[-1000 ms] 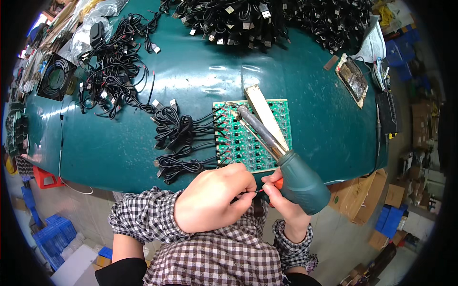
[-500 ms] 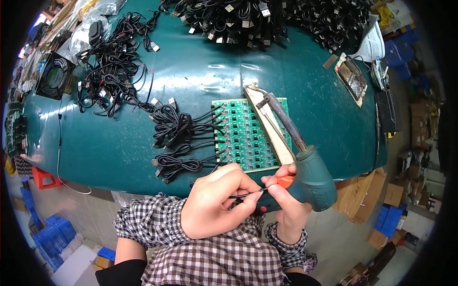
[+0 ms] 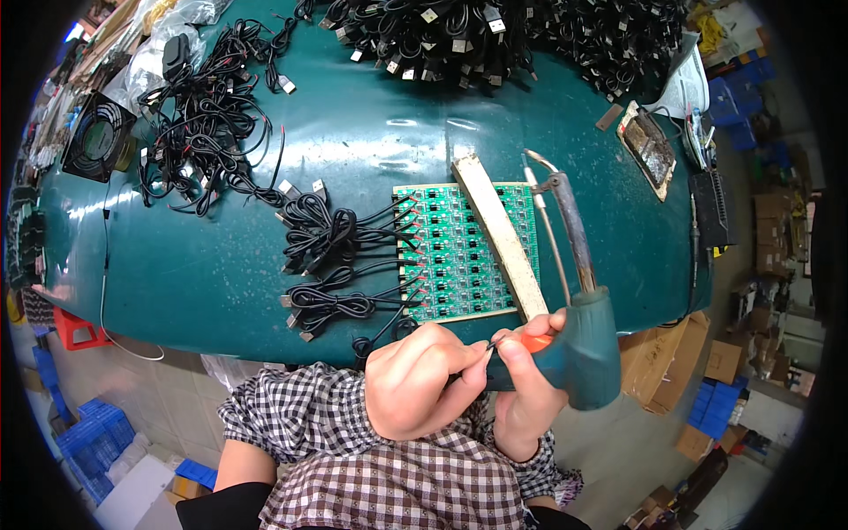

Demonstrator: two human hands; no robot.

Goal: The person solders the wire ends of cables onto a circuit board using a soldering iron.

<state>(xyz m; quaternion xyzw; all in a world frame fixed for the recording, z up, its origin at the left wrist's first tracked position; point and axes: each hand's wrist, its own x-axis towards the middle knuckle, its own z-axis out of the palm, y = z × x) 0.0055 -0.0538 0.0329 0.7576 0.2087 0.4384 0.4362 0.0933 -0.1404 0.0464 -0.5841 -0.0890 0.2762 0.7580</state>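
Green surface (image 3: 221,283), piles of cables (image 3: 442,40); left hand (image 3: 424,380)'s pinching a black wire (image 3: 491,345), right hand (image 3: 527,384)'s gripping a soldering iron (image 3: 594,349).

The left hand (image 3: 424,382) pinches a black cable (image 3: 492,344) — the right hand (image 3: 528,382) grips a green soldering gun (image 3: 594,349).

Circuit board (image 3: 442,278) smooth and semi-glossy; right of it, the soldering iron (image 3: 582,265) with matt plastic handle (image 3: 594,349) and dull, stained metal barrel (image 3: 572,221); left of it, satin plastic-coated cables (image 3: 322,231); around it, the smooth, glossy table (image 3: 212,283); below it, gathered cloth sleeves (image 3: 300,406).
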